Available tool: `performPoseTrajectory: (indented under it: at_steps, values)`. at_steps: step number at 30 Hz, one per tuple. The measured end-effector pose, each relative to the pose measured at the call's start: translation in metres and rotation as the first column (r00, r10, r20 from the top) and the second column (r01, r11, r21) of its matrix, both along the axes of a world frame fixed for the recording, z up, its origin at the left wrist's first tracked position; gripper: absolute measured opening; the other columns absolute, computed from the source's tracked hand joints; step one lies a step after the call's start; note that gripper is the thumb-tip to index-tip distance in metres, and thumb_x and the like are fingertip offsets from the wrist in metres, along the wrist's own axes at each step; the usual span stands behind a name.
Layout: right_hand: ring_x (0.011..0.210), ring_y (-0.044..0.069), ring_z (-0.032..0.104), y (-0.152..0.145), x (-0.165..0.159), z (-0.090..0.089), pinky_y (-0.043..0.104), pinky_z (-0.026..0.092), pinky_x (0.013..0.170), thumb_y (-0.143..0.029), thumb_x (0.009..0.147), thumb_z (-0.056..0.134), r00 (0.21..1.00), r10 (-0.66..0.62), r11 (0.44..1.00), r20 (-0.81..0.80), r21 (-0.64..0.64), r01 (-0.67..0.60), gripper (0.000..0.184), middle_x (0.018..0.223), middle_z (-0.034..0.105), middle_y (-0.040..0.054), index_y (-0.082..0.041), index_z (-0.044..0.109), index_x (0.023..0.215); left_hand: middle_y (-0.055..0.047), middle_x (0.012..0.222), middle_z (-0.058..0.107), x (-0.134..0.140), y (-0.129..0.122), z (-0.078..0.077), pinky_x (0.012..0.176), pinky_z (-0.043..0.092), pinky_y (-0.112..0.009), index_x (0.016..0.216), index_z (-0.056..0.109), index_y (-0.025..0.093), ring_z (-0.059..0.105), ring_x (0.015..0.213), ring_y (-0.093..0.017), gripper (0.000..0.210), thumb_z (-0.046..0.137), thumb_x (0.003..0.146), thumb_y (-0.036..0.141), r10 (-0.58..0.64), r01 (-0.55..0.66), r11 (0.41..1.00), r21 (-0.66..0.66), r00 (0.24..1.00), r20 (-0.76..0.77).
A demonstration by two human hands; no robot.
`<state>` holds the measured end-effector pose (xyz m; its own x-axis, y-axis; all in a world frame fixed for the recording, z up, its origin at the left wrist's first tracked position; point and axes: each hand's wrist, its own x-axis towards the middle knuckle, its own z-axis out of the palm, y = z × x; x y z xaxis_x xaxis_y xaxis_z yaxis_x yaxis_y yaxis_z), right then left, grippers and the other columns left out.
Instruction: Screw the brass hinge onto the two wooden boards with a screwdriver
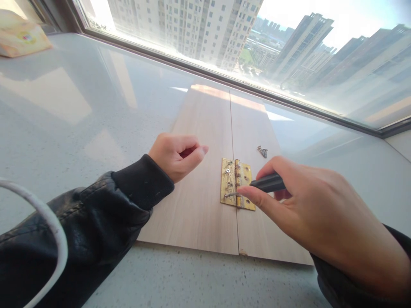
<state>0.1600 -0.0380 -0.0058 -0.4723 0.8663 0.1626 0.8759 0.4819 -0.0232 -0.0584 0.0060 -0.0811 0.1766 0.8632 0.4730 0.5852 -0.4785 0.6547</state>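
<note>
White cable (62, 244) loops across the lower left, close to the camera, in front of the person's dark left sleeve (96, 218). Beyond it, the left hand (178, 156) is curled closed above the left board (192, 214), apart from the metalwork; no object shows in its grip, though something small could be hidden inside. The right hand (311, 201) grips a black screwdriver (269, 183) by its handle, with the thumb reaching forward to the brass hinge (238, 182).

That hinge lies flat across the seam between the left board and the right board (253, 124), both resting on the speckled worktop (180, 278). One screw head (227, 170) shows in the hinge's left leaf, while holes in the right leaf look bare. Loose screws (262, 151) lie together on the right board.

The step in hand appears to be working a fastening at the left leaf's near end; whether the thin metal there is shaft or screw cannot be told. The next move seems to call for lining the tip up squarely and turning under steady pressure.
</note>
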Motion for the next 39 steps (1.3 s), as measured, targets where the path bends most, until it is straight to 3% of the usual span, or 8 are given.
performPoseTrajectory:
  at_steps: [4, 8, 16, 21, 24, 28, 33, 39]
  values:
    - [0.079, 0.018, 0.063, 0.005, 0.006, 0.003, 0.031, 0.053, 0.066, -0.024, 0.081, 0.055, 0.965, 0.197, 0.958, -0.171, -0.174, -0.227, 0.023, 0.103, 0.063, 0.0084, -0.019, 0.054, 0.104, 0.006, 0.046, 0.023, 0.000, 0.000, 0.001, 0.042, 0.024, -0.023, 0.046, 0.039, 0.018, 0.025, 0.044, -0.007, 0.037, 0.051, 0.079, 0.028, 0.006, -0.006, 1.000, -0.002, 1.000, -0.005]
    - [0.065, 0.011, 0.060, 0.004, 0.003, 0.002, 0.023, 0.050, 0.057, -0.016, 0.082, 0.055, 0.920, 0.263, 0.920, -0.290, -0.213, -0.330, 0.023, 0.086, 0.065, 0.0012, -0.023, 0.055, 0.105, 0.006, 0.045, 0.024, 0.000, -0.001, 0.001, 0.043, 0.025, -0.024, 0.046, 0.037, 0.018, 0.024, 0.043, -0.007, 0.037, 0.051, 0.079, 0.028, 0.005, -0.005, 1.000, -0.007, 1.000, -0.005]
    - [0.052, 0.010, 0.056, 0.007, -0.001, 0.003, 0.022, 0.045, 0.049, -0.023, 0.081, 0.060, 0.946, 0.249, 0.953, -0.206, -0.125, -0.278, 0.003, 0.068, 0.062, -0.0025, -0.023, 0.059, 0.084, 0.007, 0.046, 0.022, 0.000, 0.000, -0.001, 0.044, 0.024, -0.023, 0.046, 0.035, 0.017, 0.023, 0.044, -0.006, 0.038, 0.051, 0.079, 0.025, -0.024, 0.023, 1.000, 0.017, 0.999, 0.041]
    - [0.044, 0.011, 0.051, 0.002, -0.005, -0.003, 0.025, 0.041, 0.042, -0.031, 0.080, 0.061, 0.975, 0.113, 0.990, -0.193, -0.056, -0.126, 0.017, 0.056, 0.057, -0.0027, -0.021, 0.052, 0.069, 0.008, 0.045, 0.024, 0.000, 0.001, -0.002, 0.044, 0.024, -0.022, 0.047, 0.039, 0.016, 0.024, 0.044, -0.006, 0.035, 0.052, 0.079, 0.025, -0.025, 0.024, 0.999, 0.034, 0.999, 0.045]
    - [0.054, 0.014, 0.057, 0.000, -0.002, -0.001, 0.026, 0.046, 0.046, -0.035, 0.080, 0.060, 0.983, 0.111, 0.986, -0.146, -0.105, -0.127, 0.017, 0.075, 0.063, 0.0023, -0.020, 0.055, 0.086, 0.008, 0.044, 0.025, 0.000, 0.001, -0.001, 0.044, 0.024, -0.021, 0.047, 0.040, 0.016, 0.024, 0.043, -0.006, 0.035, 0.052, 0.078, 0.025, -0.029, 0.028, 0.999, 0.040, 0.999, 0.039]
    - [0.076, 0.014, 0.061, 0.002, 0.004, 0.007, 0.023, 0.051, 0.057, -0.022, 0.081, 0.056, 0.961, 0.217, 0.937, -0.170, -0.241, -0.254, 0.034, 0.107, 0.059, 0.0063, -0.023, 0.051, 0.115, 0.007, 0.044, 0.024, 0.000, 0.000, -0.001, 0.043, 0.023, -0.021, 0.046, 0.038, 0.015, 0.024, 0.043, -0.005, 0.036, 0.052, 0.079, 0.025, -0.034, 0.032, 0.999, 0.042, 0.999, 0.040]
    - [0.053, 0.009, 0.053, 0.004, 0.008, 0.009, 0.021, 0.044, 0.047, -0.019, 0.080, 0.058, 0.941, 0.241, 0.940, -0.239, -0.184, -0.287, 0.018, 0.076, 0.061, -0.0020, -0.025, 0.058, 0.097, 0.008, 0.045, 0.024, 0.000, 0.001, -0.001, 0.044, 0.023, -0.020, 0.047, 0.039, 0.015, 0.024, 0.044, -0.005, 0.036, 0.052, 0.079, 0.025, -0.030, 0.028, 0.999, 0.046, 0.999, 0.038]
    - [0.039, 0.007, 0.043, 0.002, 0.002, 0.004, 0.022, 0.039, 0.037, -0.026, 0.079, 0.060, 0.965, 0.165, 0.971, -0.206, -0.136, -0.195, 0.005, 0.065, 0.060, -0.0030, -0.023, 0.059, 0.084, 0.007, 0.045, 0.024, 0.001, 0.002, -0.001, 0.044, 0.023, -0.020, 0.047, 0.038, 0.015, 0.024, 0.044, -0.005, 0.037, 0.053, 0.079, 0.025, -0.024, 0.022, 0.999, 0.037, 0.999, 0.042]
